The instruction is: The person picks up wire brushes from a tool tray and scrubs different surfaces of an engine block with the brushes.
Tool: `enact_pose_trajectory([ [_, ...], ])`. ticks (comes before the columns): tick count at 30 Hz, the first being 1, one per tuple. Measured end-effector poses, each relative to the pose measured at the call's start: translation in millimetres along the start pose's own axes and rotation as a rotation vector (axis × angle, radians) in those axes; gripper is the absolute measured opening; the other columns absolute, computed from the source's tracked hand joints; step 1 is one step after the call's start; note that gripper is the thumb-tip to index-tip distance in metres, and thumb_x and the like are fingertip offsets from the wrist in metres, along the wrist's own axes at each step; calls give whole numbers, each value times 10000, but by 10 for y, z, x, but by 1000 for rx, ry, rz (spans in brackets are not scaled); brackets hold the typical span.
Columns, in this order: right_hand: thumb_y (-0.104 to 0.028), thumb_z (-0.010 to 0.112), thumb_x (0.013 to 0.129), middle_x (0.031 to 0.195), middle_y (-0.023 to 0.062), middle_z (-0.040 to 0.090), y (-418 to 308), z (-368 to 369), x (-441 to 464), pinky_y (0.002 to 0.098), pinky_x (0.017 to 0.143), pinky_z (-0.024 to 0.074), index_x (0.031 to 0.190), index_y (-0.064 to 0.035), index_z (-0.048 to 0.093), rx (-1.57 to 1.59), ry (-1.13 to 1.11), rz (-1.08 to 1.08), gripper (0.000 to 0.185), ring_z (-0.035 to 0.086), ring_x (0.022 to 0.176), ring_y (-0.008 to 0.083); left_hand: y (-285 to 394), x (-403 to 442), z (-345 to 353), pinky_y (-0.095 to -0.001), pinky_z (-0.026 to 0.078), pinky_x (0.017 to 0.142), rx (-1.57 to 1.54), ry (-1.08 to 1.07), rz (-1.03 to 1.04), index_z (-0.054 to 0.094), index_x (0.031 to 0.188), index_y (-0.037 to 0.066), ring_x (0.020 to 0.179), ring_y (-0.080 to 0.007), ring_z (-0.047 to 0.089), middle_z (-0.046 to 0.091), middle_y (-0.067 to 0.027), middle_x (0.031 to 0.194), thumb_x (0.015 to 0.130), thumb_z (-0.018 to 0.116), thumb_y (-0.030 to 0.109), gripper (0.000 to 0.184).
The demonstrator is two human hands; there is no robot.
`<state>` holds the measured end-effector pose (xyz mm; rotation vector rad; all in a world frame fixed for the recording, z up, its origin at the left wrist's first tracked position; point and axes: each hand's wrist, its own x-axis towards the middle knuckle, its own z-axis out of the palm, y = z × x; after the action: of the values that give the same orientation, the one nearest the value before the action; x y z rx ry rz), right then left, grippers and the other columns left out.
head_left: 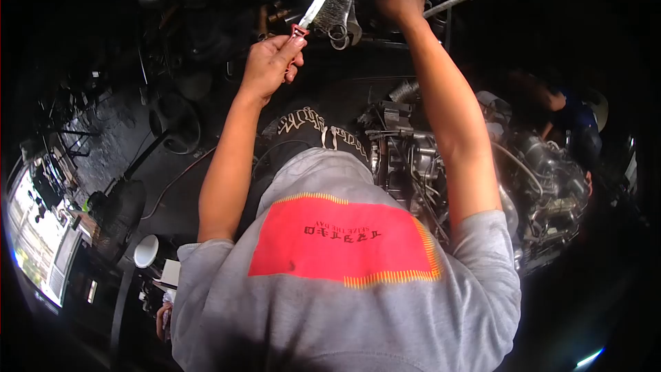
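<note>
My left hand (274,65) is closed around the red handle of a tool with a long silver, blade-like bar (318,5). The bar slants up and away to the right; its exact kind is not clear. Just right of it hangs a dark, rough-textured metal strip (336,5). Below the strip, spanners (339,36) show their ring ends. My right hand (403,1) reaches in among dark metal items at the top, fingers curled. Shadow hides what those fingers hold, if anything. Beside that hand a metal tube (449,4) sticks out to the right.
Engine parts (406,145) lie below my right forearm, with another engine (547,179) farther right. A person in dark clothing (584,124) is near it. A steering wheel (175,124) and a white round object (146,251) are on the left.
</note>
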<state>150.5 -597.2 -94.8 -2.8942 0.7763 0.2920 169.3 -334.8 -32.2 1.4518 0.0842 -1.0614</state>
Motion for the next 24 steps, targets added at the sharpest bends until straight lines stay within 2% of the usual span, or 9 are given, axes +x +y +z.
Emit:
enact_pose_trajectory([
  [5,-204,574,591,868,123,626,126,-399,-226,441,814,370,993,-141,611,156,31,38,409,592,829,253,-30,-155,-23,-155,286,375,135,16,-27,581,937,-4,423,-39,416,508,-4,612,843,539,239,264],
  [7,-176,526,629,872,167,621,167,-769,-366,465,950,272,923,-64,626,400,-53,237,330,562,930,304,-64,-167,-21,-158,287,375,121,14,24,582,941,3,420,-44,421,513,-9,616,842,540,243,263],
  [8,-197,568,648,903,156,622,214,-920,-456,355,931,335,1001,-66,602,443,-62,327,378,572,918,287,-31,-182,14,-167,304,382,94,9,34,588,872,-3,420,-43,415,515,-19,602,833,555,205,215],
  [9,-211,556,658,933,171,602,310,-1024,-583,349,823,440,951,-51,588,446,32,312,335,568,909,299,-39,-170,25,-167,304,382,104,-16,22,588,872,-3,420,-43,415,515,-19,602,833,555,205,215],
  [13,-84,613,639,691,39,583,1143,-407,-1305,218,567,428,801,-23,548,745,367,184,186,546,659,96,-27,-115,9,-186,329,404,398,-142,117,593,873,0,439,-43,416,516,-8,599,820,569,209,217],
  [16,-12,629,602,565,-13,468,1200,52,-2262,209,469,370,687,-39,461,1165,371,519,190,447,515,62,-30,-52,97,-223,398,517,789,-273,107,596,877,-4,539,-85,498,546,-21,621,796,584,226,244],
  [19,41,553,683,686,132,607,702,547,-3298,219,459,437,729,-56,409,1644,237,1127,180,576,550,149,-356,60,164,-198,371,458,880,-479,237,594,892,31,544,-55,469,527,-1,625,812,569,240,225],
  [21,5,525,744,711,137,602,262,971,-4066,257,472,474,779,-76,424,1740,42,1442,134,585,559,183,-443,71,283,-206,405,499,1026,-595,161,591,906,31,588,-65,499,547,-8,653,815,567,249,238],
  [24,-21,500,770,830,128,598,-531,1422,-5117,319,556,492,884,-76,431,2151,62,1795,144,591,646,209,-809,63,324,-220,444,558,769,-701,-220,567,950,17,627,-86,543,591,-32,732,842,537,242,252],
])
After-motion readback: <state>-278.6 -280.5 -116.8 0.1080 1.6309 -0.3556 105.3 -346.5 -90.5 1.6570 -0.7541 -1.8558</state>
